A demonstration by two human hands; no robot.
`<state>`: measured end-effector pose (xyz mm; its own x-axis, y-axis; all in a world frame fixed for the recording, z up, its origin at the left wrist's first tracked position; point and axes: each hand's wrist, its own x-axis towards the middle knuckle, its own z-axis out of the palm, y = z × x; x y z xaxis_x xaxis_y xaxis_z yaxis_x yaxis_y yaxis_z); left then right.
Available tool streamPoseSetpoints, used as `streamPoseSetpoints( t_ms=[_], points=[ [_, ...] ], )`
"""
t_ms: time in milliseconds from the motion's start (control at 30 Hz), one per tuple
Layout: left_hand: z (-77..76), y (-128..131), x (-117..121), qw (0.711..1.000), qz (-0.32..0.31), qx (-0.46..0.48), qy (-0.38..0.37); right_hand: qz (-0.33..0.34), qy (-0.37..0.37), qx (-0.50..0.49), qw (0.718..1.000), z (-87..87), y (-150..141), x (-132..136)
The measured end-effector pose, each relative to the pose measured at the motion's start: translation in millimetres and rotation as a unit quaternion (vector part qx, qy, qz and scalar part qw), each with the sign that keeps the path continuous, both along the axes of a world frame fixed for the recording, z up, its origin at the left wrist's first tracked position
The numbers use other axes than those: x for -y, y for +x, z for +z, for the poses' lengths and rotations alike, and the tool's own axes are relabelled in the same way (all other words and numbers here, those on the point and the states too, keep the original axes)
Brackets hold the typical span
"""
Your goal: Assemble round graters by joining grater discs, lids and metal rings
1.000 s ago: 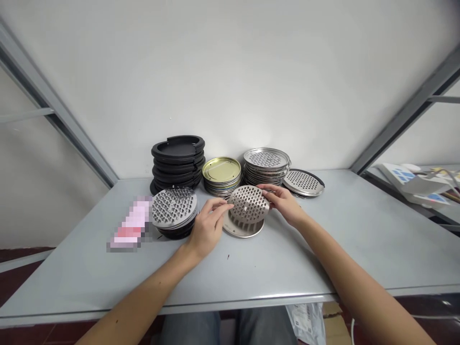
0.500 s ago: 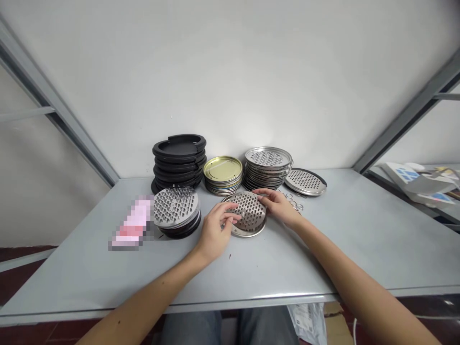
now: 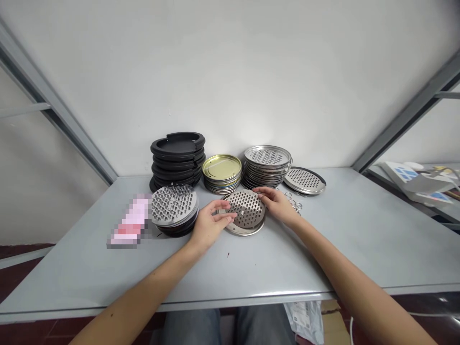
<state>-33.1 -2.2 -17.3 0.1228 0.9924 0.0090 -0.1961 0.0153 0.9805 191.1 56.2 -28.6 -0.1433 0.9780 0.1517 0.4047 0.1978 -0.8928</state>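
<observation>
A round metal grater disc (image 3: 247,209) lies tilted in a shallow metal rim plate (image 3: 247,232) on the table. My right hand (image 3: 279,206) pinches the disc's upper right edge between thumb and fingers. At the left side, my left hand (image 3: 208,222) has its thumb and fingers apart, fingertips over the disc's edge; whether they touch it I cannot tell. Left of that hand stands a stack of grater discs (image 3: 174,206) with raised teeth. Small metal rings (image 3: 295,203) lie just beyond my right hand, partly hidden by it.
Along the wall stand stacked black round holders (image 3: 178,155), gold-topped round plates (image 3: 222,167) and rimmed perforated metal plates (image 3: 268,157). An assembled grater (image 3: 305,181) with a black edge piece lies right of them. A blurred pink item (image 3: 131,223) lies at the left.
My left hand has shifted left and its thumb and fingers have spread apart. My right hand stays at the disc's upper right edge. The view has moved slightly.
</observation>
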Motion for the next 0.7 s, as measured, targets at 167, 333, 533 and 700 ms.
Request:
streamPoseSetpoints(
  t_ms=[167,333,533,700],
  points=[
    [-5.3,0,0,0.997,0.007,-0.064,0.047,-0.023,0.018,-0.019,0.999,13.5,5,4],
    [-10.6,1,1,0.991,0.019,-0.097,0.085,-0.090,0.055,-0.122,0.987,30.2,16,8],
    [-9.4,-4,3,0.928,0.033,-0.295,0.225,-0.174,0.134,-0.141,0.965,31.7,24,5],
    [-12.1,-8,5,0.802,-0.018,-0.486,0.346,-0.191,0.162,-0.117,0.961,31.5,24,6]
  ],
)
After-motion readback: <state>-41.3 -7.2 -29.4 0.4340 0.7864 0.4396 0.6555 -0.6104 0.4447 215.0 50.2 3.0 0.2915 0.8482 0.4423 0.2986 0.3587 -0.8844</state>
